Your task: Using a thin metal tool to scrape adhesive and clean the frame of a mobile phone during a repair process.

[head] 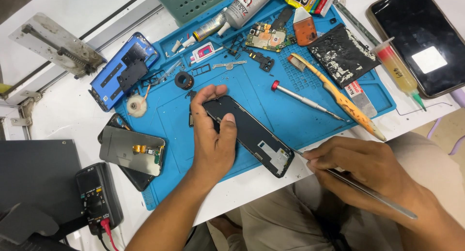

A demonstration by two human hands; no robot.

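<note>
My left hand (pixel 212 137) presses down on an opened black phone frame (pixel 252 134) that lies slanted on the blue work mat (pixel 271 105); thumb and fingers grip its upper end. My right hand (pixel 361 166) holds thin metal tweezers (pixel 368 190), whose tip touches the phone's lower right corner. The tweezers' long end points back over my lap.
On the mat lie a red-capped screwdriver (pixel 302 99), an orange brush (pixel 339 96), a circuit board (pixel 265 37), glue tubes (pixel 242 11) and a black battery (pixel 343 53). A blue back cover (pixel 123 69), a detached screen (pixel 131 150), a multimeter (pixel 99 197) and a phone (pixel 426 38) surround it.
</note>
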